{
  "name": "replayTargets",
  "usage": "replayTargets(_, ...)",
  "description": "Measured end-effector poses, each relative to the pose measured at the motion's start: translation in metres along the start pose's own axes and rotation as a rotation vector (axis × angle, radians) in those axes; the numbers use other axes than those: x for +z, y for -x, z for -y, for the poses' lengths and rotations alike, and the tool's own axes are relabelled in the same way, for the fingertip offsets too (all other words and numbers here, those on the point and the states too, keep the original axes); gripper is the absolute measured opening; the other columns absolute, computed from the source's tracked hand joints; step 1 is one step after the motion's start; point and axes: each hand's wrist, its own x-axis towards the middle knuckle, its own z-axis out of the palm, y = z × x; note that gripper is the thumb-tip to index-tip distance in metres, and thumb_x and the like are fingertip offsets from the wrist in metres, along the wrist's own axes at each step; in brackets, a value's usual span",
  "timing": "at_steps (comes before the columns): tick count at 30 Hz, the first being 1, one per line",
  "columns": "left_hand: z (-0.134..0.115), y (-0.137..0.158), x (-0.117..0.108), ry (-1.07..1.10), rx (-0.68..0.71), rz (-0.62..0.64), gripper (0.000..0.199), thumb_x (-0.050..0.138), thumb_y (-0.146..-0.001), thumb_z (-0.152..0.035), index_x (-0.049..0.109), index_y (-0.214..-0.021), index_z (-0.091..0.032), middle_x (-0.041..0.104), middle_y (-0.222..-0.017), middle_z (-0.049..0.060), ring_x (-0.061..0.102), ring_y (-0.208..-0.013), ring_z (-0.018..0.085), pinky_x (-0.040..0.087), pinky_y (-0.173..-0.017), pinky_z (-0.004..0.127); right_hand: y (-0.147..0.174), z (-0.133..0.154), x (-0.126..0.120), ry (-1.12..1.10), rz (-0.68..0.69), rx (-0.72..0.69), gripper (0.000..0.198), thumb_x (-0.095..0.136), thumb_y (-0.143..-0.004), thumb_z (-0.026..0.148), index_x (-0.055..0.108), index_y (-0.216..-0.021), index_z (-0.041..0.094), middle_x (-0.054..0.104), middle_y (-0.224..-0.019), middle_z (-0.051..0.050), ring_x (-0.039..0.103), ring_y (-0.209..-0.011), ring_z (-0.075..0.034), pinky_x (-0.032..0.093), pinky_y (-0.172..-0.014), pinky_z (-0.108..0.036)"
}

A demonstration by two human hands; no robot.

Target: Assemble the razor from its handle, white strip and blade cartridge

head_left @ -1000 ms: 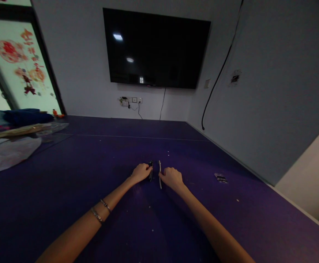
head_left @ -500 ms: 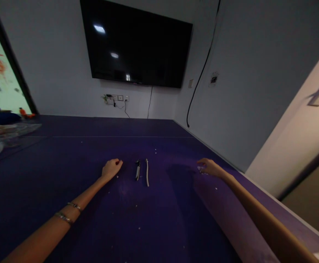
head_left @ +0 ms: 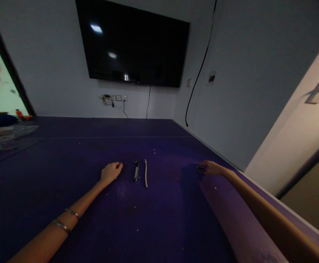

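My left hand (head_left: 111, 172) rests on the purple tabletop (head_left: 159, 223) with its fingers curled in; nothing shows in them. Just right of it lies a slim black and silver tool (head_left: 136, 171), its kind too small to make out. Alongside that is a thin, pale, slightly bent strip (head_left: 146, 174). Over at the right, my right hand (head_left: 211, 168) has its fingers closed down around a small, dark, shiny object (head_left: 201, 169) at the table surface. The fingers partly cover this object, and I cannot tell whether it is lifted.
Small white bits (head_left: 154, 151) are scattered over the table. A clear plastic bag (head_left: 14, 134) and blue cloth (head_left: 0, 118) lie at the far left, near an orange item (head_left: 21, 114). A black cable (head_left: 194, 87) hangs down the wall beside a large television (head_left: 137, 44).
My right fingers have closed in on the small shiny object, which now looks darker. My left hand stays in place. The view has shifted slightly.
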Motion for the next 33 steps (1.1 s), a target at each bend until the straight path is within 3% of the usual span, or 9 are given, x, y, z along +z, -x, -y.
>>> replayTargets(4, 0.001, -0.001, 0.002, -0.005, 0.011, 0.001, 0.045, 0.028, -0.085, -0.047, 0.062, -0.074, -0.020, 0.068, -0.080, 0.006, 0.062, -0.076, 0.021, 0.039, -0.061, 0.025, -0.002, -0.006, 0.001, -0.063, 0.069, 0.002, 0.039, 0.055, -0.054, 0.016, 0.069, -0.091, 0.018, 0.070, -0.088, -0.003, 0.061, -0.084, -0.022, 0.045, -0.074, -0.026)
replayTargets(9, -0.003, 0.002, 0.001, -0.024, 0.001, -0.001, 0.043, 0.029, -0.086, -0.045, 0.064, -0.080, -0.020, 0.068, -0.086, 0.007, 0.062, -0.080, 0.021, 0.040, -0.064, 0.026, -0.011, 0.004, 0.011, -0.256, 0.008, 0.014, 0.046, 0.057, -0.061, 0.027, 0.063, -0.106, 0.015, 0.066, -0.100, -0.006, 0.060, -0.090, -0.022, 0.046, -0.079, -0.030)
replayTargets(16, -0.008, 0.008, -0.003, -0.029, -0.002, 0.012, 0.041, 0.029, -0.087, -0.042, 0.064, -0.080, -0.020, 0.068, -0.087, 0.007, 0.062, -0.082, 0.020, 0.040, -0.066, 0.026, -0.036, 0.079, 0.032, -0.447, 0.021, -0.177, 0.058, 0.062, -0.064, 0.035, 0.054, -0.118, 0.014, 0.064, -0.105, -0.009, 0.059, -0.094, -0.021, 0.048, -0.078, -0.030)
replayTargets(23, -0.005, 0.006, 0.003, -0.043, 0.013, 0.000, 0.041, 0.029, -0.088, -0.042, 0.064, -0.083, -0.021, 0.067, -0.087, 0.007, 0.062, -0.080, 0.020, 0.041, -0.066, 0.027, -0.058, 0.157, 0.057, -0.393, -0.012, -0.379, 0.055, 0.063, -0.063, 0.029, 0.054, -0.116, 0.013, 0.063, -0.105, -0.009, 0.059, -0.092, -0.019, 0.045, -0.084, -0.032)
replayTargets(27, -0.003, 0.006, 0.006, -0.051, 0.036, -0.014, 0.041, 0.029, -0.088, -0.042, 0.064, -0.083, -0.021, 0.067, -0.086, 0.007, 0.063, -0.079, 0.020, 0.041, -0.066, 0.028, -0.069, 0.178, 0.070, -0.393, 0.014, -0.405, 0.055, 0.064, -0.063, 0.026, 0.054, -0.116, 0.016, 0.063, -0.105, -0.007, 0.059, -0.092, -0.019, 0.045, -0.085, -0.034)
replayTargets(33, -0.002, 0.006, 0.008, -0.057, 0.061, -0.026, 0.042, 0.028, -0.088, -0.042, 0.064, -0.083, -0.021, 0.067, -0.084, 0.007, 0.063, -0.079, 0.021, 0.042, -0.065, 0.028, -0.080, 0.179, 0.080, -0.402, 0.015, -0.417, 0.055, 0.066, -0.063, 0.027, 0.055, -0.116, 0.015, 0.062, -0.107, -0.009, 0.059, -0.092, -0.020, 0.046, -0.084, -0.033)
